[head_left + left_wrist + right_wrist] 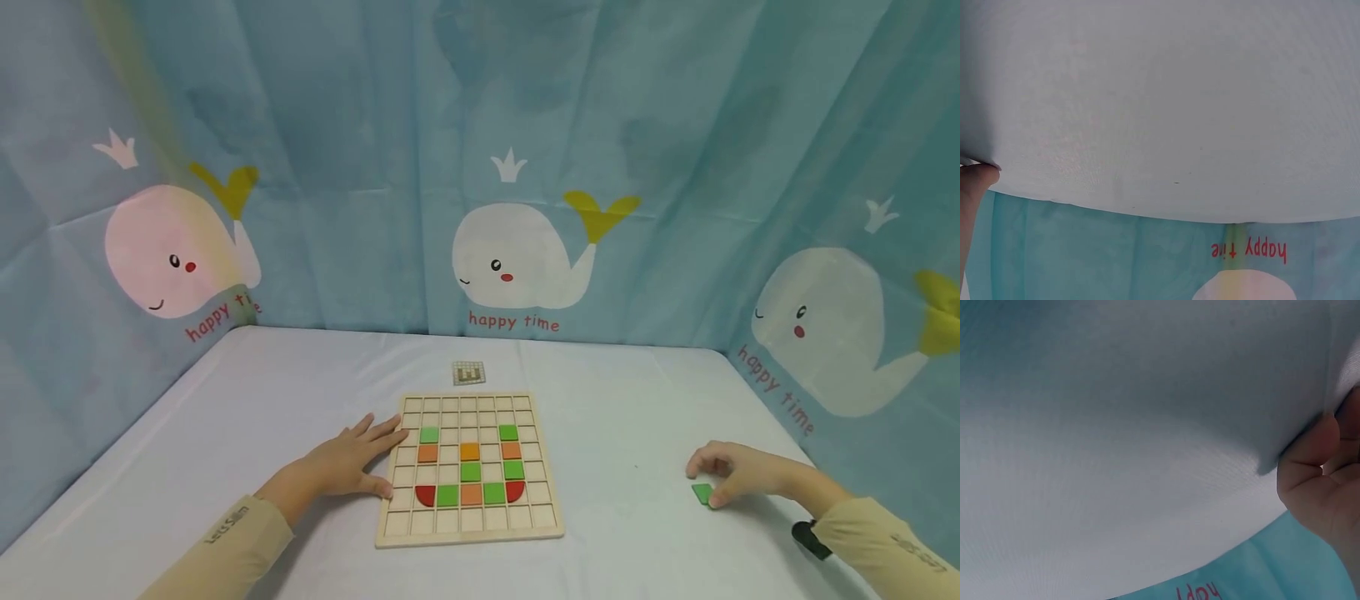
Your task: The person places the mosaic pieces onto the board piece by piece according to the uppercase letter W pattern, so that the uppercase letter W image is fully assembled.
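My left hand (345, 460) rests at the left edge of a wooden grid board (468, 533), its fingers spread and their tips touching the frame. Green, orange and red tiles sit in several of the board's cells, among them a red quarter-round tile (425, 495) and a yellow-orange square (469, 451). Far to the right of the board, my right hand (738, 473) is low over the tablecloth. Its curled fingers and thumb pinch a green tile (701, 492), the thumb covering one corner. The right wrist view shows the curled fingers (1310, 456) at the cloth; the tile is hidden there.
Behind the board lies a small patterned card (468, 372). A black object (812, 539) is partly under the right sleeve. White cloth (615, 417) covers the table, and a blue curtain (360, 167) with whale prints hangs along its back and sides.
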Demonstrator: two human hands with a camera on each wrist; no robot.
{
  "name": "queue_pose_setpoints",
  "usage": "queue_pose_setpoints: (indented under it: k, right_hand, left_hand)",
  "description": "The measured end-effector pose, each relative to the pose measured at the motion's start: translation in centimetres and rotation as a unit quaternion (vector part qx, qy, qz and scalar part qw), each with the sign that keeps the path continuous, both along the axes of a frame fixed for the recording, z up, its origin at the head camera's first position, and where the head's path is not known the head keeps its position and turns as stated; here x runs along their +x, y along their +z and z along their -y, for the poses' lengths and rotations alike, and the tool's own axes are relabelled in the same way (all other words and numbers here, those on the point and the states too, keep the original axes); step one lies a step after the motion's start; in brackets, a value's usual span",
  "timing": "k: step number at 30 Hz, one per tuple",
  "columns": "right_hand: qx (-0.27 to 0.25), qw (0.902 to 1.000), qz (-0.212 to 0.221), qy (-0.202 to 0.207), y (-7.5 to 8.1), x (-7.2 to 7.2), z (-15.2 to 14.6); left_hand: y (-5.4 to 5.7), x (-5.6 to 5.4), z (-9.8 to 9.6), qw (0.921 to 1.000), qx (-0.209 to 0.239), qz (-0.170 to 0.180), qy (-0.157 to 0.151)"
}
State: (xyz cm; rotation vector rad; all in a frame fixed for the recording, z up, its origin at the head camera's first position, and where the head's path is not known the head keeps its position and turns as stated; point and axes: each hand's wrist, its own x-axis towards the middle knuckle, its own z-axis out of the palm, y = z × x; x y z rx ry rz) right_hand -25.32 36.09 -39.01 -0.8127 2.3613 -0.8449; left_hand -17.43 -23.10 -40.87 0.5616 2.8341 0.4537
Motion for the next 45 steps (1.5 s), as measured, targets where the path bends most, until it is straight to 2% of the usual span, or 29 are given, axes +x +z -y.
queue_pose_setpoints:
  k: [5, 8, 14, 21, 25, 32, 37, 45]
  right_hand:
    - [-0.021, 0.9991, -0.031, 0.021, -0.6, -0.1, 0.1]
    - [-0.027, 0.9986, -0.041, 0.021, -0.7, 0.0, 0.5]
    - [-0.022, 0.9987, -0.04, -0.023, -1.0, 0.3, 1.5]
    - [-0.01, 0.9944, 0.009, -0.105, -0.8, 0.6, 2.6]
    - [-0.006, 0.9902, 0.034, -0.135, -0.2, 1.1, 3.2]
    - [-0.05, 0.9858, 0.075, -0.142, 0.7, 1.3, 5.2]
    - [-0.09, 0.9815, 0.085, -0.146, 1.4, 1.4, 7.4]
    - [-0.168, 0.9624, 0.123, -0.174, 2.0, 1.0, 11.2]
  left_hand:
    - [0.0, -0.1, 0.0, 1.0, -0.002, 0.0, 0.001]
    - [0.1, -0.1, 0.0, 1.0, -0.002, 0.001, 0.002]
    - [0.3, 0.0, 0.1, 1.0, -0.001, 0.001, 0.002]
    - [0.1, -0.2, 0.0, 1.0, -0.008, -0.002, 0.0]
    - [0.1, -0.2, -0.2, 0.9999, -0.017, 0.001, 0.002]
    - [0.4, -0.6, -0.4, 0.9994, -0.021, -0.011, -0.023]
    - [0.3, -0.9, -0.3, 0.9992, -0.025, -0.012, -0.029]
    - [0.3, -1.5, -0.4, 0.9998, -0.012, -0.001, -0.018]
